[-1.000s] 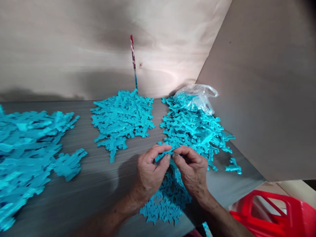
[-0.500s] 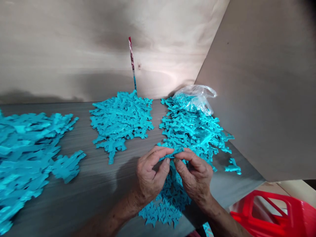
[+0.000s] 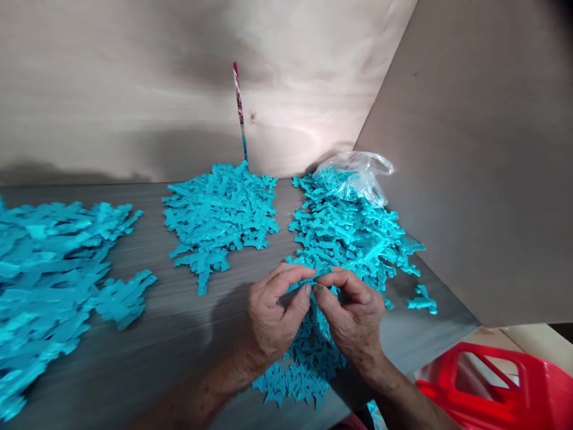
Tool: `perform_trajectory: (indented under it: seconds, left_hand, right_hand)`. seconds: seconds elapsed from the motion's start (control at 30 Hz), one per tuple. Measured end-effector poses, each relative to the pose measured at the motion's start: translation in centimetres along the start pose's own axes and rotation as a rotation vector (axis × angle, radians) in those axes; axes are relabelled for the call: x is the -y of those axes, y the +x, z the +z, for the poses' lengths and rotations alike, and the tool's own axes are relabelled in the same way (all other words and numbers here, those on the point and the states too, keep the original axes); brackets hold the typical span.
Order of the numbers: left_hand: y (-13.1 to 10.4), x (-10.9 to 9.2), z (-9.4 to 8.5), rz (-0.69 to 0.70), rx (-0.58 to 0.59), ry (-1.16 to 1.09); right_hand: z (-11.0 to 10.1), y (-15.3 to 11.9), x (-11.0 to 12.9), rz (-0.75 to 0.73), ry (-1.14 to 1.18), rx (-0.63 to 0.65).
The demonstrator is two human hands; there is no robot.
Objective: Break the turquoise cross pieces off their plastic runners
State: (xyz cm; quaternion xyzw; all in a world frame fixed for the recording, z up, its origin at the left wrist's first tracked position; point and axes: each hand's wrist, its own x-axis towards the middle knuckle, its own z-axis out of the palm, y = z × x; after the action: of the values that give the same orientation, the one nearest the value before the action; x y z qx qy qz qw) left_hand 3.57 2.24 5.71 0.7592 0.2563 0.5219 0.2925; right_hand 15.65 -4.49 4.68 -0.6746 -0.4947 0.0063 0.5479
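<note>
My left hand [image 3: 274, 310] and my right hand [image 3: 357, 315] meet over the front of the right-hand pile [image 3: 351, 230]. Between their thumbs and index fingers they pinch a small turquoise plastic piece [image 3: 314, 279]. Fingertips cover most of that piece, so its full shape is hidden. Below and partly behind my hands lies a heap of small, pointed turquoise pieces [image 3: 293, 382] near the table's front edge. The right-hand pile holds many knobbly, branching pieces of the same colour.
Another turquoise pile [image 3: 224, 209] sits at the back middle, a thin printed strip [image 3: 238, 95] upright behind it. Larger joined pieces [image 3: 49, 269] cover the left. A clear plastic bag [image 3: 364, 185] lies on the right pile. Wooden panels [image 3: 134, 89] border the table; a red plastic object [image 3: 528, 388] stands lower right.
The fingertips have shifted slightly and drawn closer around the small piece, leaving less of it showing. The piles have not changed.
</note>
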Motion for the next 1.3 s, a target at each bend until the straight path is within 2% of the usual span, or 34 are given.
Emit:
perform_trajectory:
  seconds: [0.27, 0.47, 0.63, 0.8, 0.9, 1.07, 1.17, 1.3]
  left_hand:
    - [-0.1, -0.1, -0.3, -0.009, 0.004, 0.007]
    - [0.0, 0.2, -0.1, -0.013, 0.0, -0.008]
    - [-0.1, -0.1, 0.0, -0.021, 0.003, -0.009]
    - [-0.1, -0.7, -0.2, -0.059, -0.01, 0.001]
    - [0.0, -0.6, -0.4, -0.156, 0.009, 0.009]
    - [-0.1, 0.5, -0.1, -0.421, 0.064, -0.076]
    - [-0.3, 1.0, 0.3, -0.495, 0.062, -0.159]
    - [-0.4, 1.1, 0.4, -0.6, 0.096, -0.204]
  right_hand:
    - [-0.2, 0.5, 0.9, 0.05, 0.144, 0.081]
    - [-0.2, 0.5, 0.7, 0.079, 0.154, 0.089]
    - [-0.1, 0.1, 0.7, 0.073, 0.138, 0.036]
    - [0.2, -0.3, 0.4, 0.147, 0.157, -0.025]
    - [0.5, -0.3, 0.3, 0.187, 0.222, -0.029]
    - [0.8, -0.2, -0.2, 0.315, 0.33, 0.041]
    - [0.7, -0.1, -0.5, 0.354, 0.346, 0.089]
    - [0.9, 0.0, -0.7, 0.351, 0.293, 0.084]
